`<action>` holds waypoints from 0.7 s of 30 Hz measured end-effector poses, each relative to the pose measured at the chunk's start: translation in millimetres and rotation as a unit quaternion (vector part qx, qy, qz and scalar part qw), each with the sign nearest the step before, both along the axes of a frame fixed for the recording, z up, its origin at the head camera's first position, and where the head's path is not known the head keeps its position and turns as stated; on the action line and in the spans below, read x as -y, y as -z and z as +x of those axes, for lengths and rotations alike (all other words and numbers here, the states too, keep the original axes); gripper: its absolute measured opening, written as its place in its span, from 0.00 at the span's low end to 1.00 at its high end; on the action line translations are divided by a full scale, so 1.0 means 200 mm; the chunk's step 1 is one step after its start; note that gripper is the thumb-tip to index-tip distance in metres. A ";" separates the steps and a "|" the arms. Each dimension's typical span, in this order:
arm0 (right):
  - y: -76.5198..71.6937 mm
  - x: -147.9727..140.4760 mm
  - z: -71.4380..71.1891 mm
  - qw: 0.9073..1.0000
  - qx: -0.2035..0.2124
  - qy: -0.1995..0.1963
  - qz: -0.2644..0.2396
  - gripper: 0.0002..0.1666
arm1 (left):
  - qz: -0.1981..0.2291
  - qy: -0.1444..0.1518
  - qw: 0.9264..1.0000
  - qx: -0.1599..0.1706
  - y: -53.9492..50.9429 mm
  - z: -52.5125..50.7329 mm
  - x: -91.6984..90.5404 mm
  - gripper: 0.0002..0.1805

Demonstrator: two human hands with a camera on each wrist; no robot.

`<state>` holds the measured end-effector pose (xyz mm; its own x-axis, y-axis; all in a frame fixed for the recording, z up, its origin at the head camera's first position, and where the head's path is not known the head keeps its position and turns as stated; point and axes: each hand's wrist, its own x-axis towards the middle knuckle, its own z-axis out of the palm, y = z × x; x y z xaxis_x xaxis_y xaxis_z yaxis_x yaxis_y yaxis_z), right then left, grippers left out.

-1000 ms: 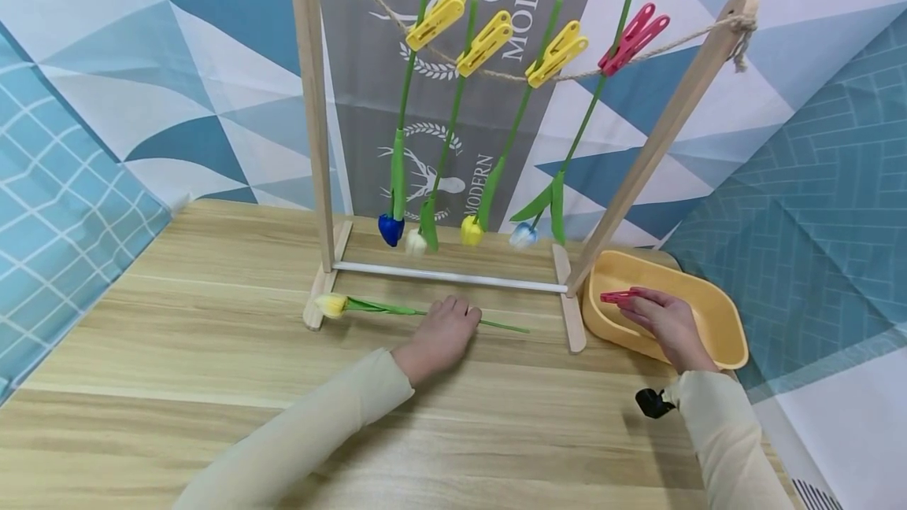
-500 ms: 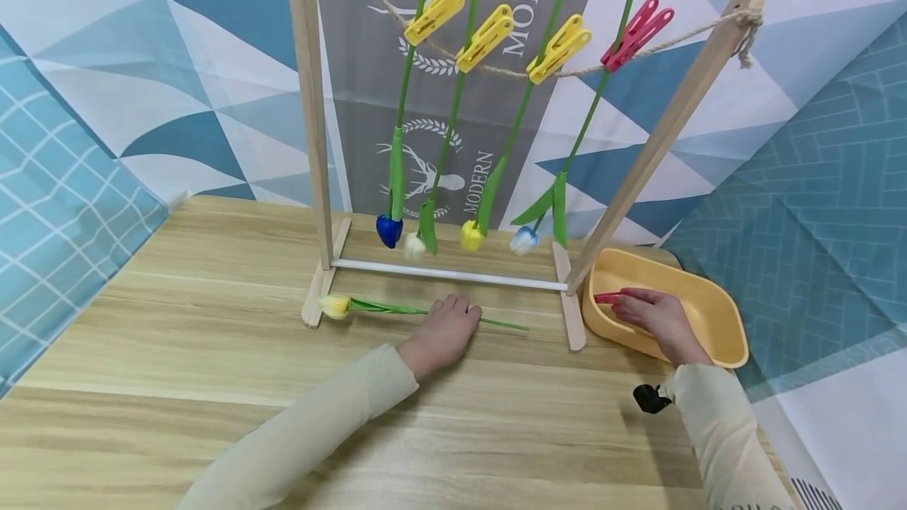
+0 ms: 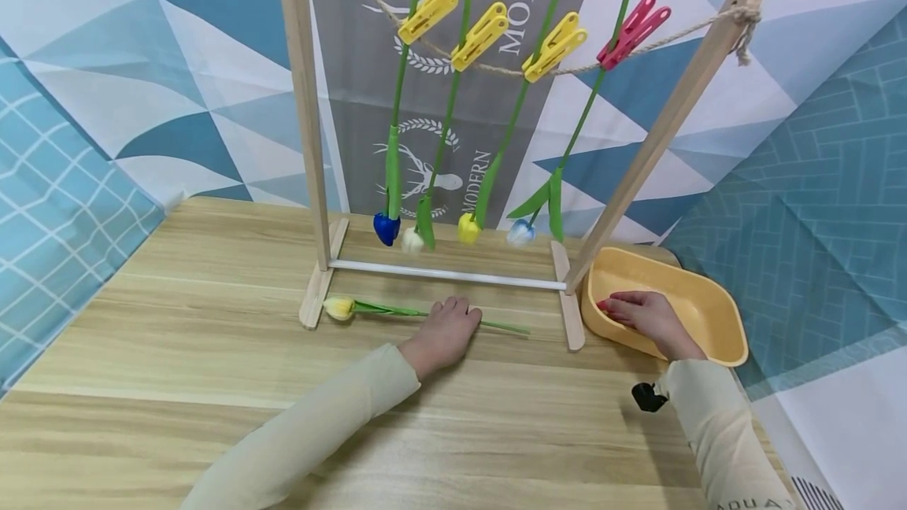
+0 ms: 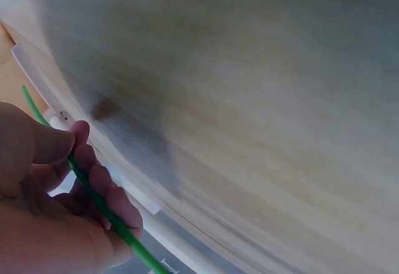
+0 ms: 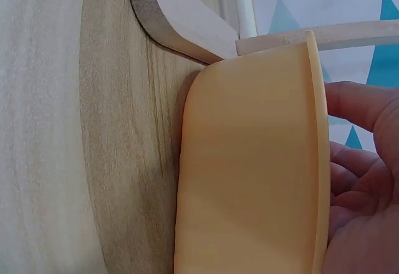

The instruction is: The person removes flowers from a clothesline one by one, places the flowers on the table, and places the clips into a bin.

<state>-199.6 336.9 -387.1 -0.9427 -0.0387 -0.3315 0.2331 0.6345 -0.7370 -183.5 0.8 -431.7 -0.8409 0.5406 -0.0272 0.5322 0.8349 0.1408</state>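
On the wooden table (image 3: 177,321), just in front of the rack (image 3: 307,101), a pale yellow flower (image 3: 383,308) lay sideways, its head at the foot of the left post. The left hand (image 3: 446,335) held its green stem; the left wrist view showed the stem between the thumb and the curled fingers, running on across the palm. The right hand (image 3: 652,319) reached over the near wall of the yellow bin (image 3: 701,313), pinching a red clip (image 3: 602,305), of which only a small end showed beyond the fingers. In the right wrist view the bin's wall hid the fingertips and the clip.

A white rod (image 3: 453,275) joined the feet of the rack. From its sagging rope (image 3: 499,71) hung four flowers, heads down: dark blue, white, yellow and pale blue. Yellow clips (image 3: 434,9) gripped the first three stems and a pink clip (image 3: 633,32) the fourth. Patterned cloth (image 3: 198,46) covered the wall behind.
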 end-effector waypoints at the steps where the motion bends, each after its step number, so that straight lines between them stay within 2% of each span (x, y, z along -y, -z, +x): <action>1: 0.00 0.00 0.00 1.000 0.000 0.000 0.004 0.32 | 0.001 0.000 1.000 0.001 0.00 0.00 0.00 0.11; 7: -0.01 0.01 -0.01 1.000 0.010 0.002 0.025 0.31 | 0.011 -0.001 1.000 0.010 -0.01 0.01 0.00 0.11; 15: 0.00 0.02 0.00 0.999 0.012 0.001 0.036 0.31 | 0.006 -0.010 1.000 0.023 0.00 0.00 0.00 0.13; 21: 0.00 0.01 0.00 0.999 0.014 -0.012 0.049 0.31 | 0.006 -0.013 1.000 0.025 0.00 0.00 -0.01 0.12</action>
